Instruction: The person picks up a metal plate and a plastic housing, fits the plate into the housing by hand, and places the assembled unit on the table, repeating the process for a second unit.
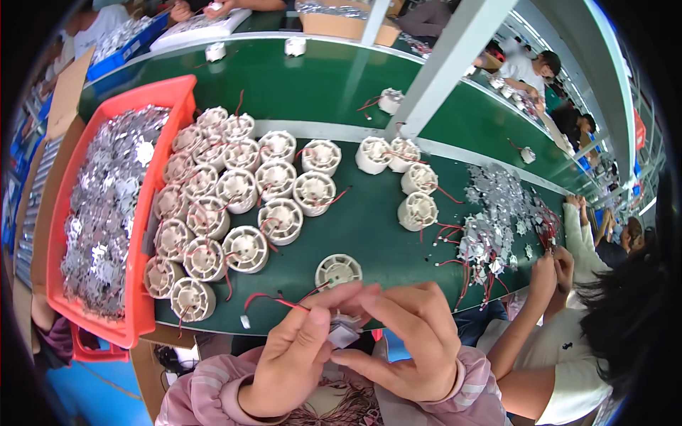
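Observation:
Close in front of me, my left hand pinches a small silvery-white square piece. A red wire with a white plug trails out leftward from beside the left fingers. My right hand curls around the other side of the piece, its thumb and fingertips at its edges. Fingers hide much of the piece. Just beyond my hands, a round cream-white plastic housing stands on the green table.
Several similar housings with red wires crowd the left. Beside them is an orange-red bin of silvery pieces. Loose metal pieces and wires lie at right, near a co-worker's hands. A grey post rises beyond.

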Demonstrator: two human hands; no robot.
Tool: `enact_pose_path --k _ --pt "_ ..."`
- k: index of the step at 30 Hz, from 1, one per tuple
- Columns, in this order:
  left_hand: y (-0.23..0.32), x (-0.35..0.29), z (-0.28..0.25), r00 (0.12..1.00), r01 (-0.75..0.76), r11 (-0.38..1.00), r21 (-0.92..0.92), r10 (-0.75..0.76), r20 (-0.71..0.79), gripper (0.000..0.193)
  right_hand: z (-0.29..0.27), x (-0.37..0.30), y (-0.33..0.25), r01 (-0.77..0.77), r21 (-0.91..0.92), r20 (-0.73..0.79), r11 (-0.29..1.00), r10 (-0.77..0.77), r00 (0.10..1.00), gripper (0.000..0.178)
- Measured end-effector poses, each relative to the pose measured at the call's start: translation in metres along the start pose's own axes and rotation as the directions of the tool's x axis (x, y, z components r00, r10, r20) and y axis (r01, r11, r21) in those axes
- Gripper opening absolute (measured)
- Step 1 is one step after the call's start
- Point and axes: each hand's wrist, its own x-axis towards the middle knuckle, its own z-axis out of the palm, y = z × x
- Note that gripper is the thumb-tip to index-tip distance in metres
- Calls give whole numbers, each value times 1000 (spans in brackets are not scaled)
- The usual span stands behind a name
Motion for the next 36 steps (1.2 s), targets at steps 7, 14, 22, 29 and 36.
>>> enact_pose_path --k 7,14,22,29,36 --pt "5 0 8 984 95 989 -112 -110 -137 50 22 -10 7 24 -147 14 989 -22 1000 57" --pt "6 -9 -3 956 240 967 -88 -251 -153 49 15 -16 2 3 -149 184 989 25 983 55" --pt "-3 -31 -38 982 186 927 324 -161 -102 44 1 13 21 -128 -86 278 988 147 949 51" --pt "-25 0 -40 896 -209 58 976 412 167 60 20 32 47 -102 -62 509 993 120 852 47" --pt "-25 18 -49 928 -95 -23 995 361 97 69 14 36 49 -139 10 597 990 105 795 48"
